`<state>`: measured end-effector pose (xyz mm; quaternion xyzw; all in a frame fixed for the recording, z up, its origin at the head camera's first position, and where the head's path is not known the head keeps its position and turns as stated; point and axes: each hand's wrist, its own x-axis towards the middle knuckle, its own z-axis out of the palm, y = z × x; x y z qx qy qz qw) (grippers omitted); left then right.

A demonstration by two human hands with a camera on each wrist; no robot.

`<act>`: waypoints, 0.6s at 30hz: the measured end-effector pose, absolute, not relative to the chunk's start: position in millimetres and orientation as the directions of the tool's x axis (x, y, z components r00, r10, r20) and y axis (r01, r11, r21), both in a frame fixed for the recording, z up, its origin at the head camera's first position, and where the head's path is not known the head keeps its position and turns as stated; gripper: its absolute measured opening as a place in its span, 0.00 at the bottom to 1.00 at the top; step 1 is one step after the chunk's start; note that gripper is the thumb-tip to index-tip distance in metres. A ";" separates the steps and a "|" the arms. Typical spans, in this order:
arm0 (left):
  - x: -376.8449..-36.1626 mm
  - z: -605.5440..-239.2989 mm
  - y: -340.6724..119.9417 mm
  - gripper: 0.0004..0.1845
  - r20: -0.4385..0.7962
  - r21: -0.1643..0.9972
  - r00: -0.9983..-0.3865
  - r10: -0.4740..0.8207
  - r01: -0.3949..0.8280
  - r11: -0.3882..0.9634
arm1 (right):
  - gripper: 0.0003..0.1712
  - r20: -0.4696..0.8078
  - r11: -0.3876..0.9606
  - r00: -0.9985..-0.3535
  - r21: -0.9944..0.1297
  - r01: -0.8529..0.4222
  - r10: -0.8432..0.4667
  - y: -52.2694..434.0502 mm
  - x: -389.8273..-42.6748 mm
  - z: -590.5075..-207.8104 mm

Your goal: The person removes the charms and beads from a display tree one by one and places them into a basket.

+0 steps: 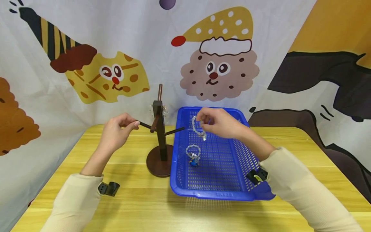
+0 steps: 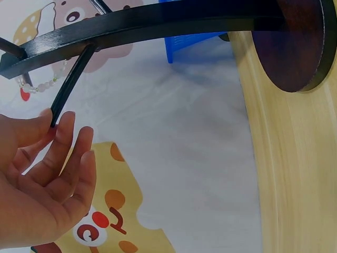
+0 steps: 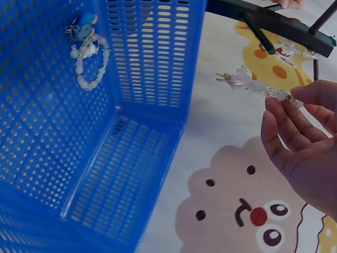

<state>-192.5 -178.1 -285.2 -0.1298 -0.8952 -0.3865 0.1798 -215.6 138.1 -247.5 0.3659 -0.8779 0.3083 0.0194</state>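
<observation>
A dark wooden stand [image 1: 161, 141] with a round base and several pegs stands left of the blue basket [image 1: 214, 195]. My left hand [image 1: 117, 131] pinches the tip of its left peg [image 2: 71, 81] between thumb and forefinger. Above the basket, my right hand [image 1: 221, 122] pinches a clear beaded bracelet [image 1: 195, 127], which hangs down with a flower-like charm [image 3: 242, 78] at its end. Another beaded bracelet [image 1: 193, 149] with a blue charm [image 1: 194, 162] lies inside the basket. On a rear peg of the stand hangs a further beaded bracelet [image 1: 165, 111], partly hidden by the post.
Everything stands on a yellow wood-grain table [image 1: 139, 206]. Behind it hangs a white cloth [image 1: 162, 64] printed with cartoon food. The basket's left rim is close beside the stand's base, and one peg [image 1: 175, 130] reaches over that rim.
</observation>
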 end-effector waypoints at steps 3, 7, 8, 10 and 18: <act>-192.5 -285.0 -178.2 0.09 0.418 0.646 -0.903 0.094 0.369 0.668 | 0.11 0.245 0.558 -0.750 -0.536 -0.633 -0.615 142.8 -217.3 -251.0; -192.3 -285.3 -178.4 0.09 0.414 0.647 -0.906 0.092 0.364 0.670 | 0.11 0.213 0.585 -0.773 -0.544 -0.602 -0.598 149.2 -219.1 -257.4; -192.4 -285.3 -178.5 0.09 0.414 0.647 -0.906 0.092 0.364 0.670 | 0.12 0.210 0.588 -0.776 -0.545 -0.597 -0.594 150.7 -219.9 -259.5; -192.3 -285.3 -178.5 0.09 0.414 0.648 -0.906 0.092 0.364 0.669 | 0.12 0.208 0.589 -0.780 -0.550 -0.592 -0.590 153.5 -221.5 -264.1; -192.6 -285.7 -178.2 0.09 0.412 0.653 -0.907 0.088 0.361 0.665 | 0.12 0.180 0.579 -0.794 -0.594 -0.558 -0.580 164.1 -229.2 -286.8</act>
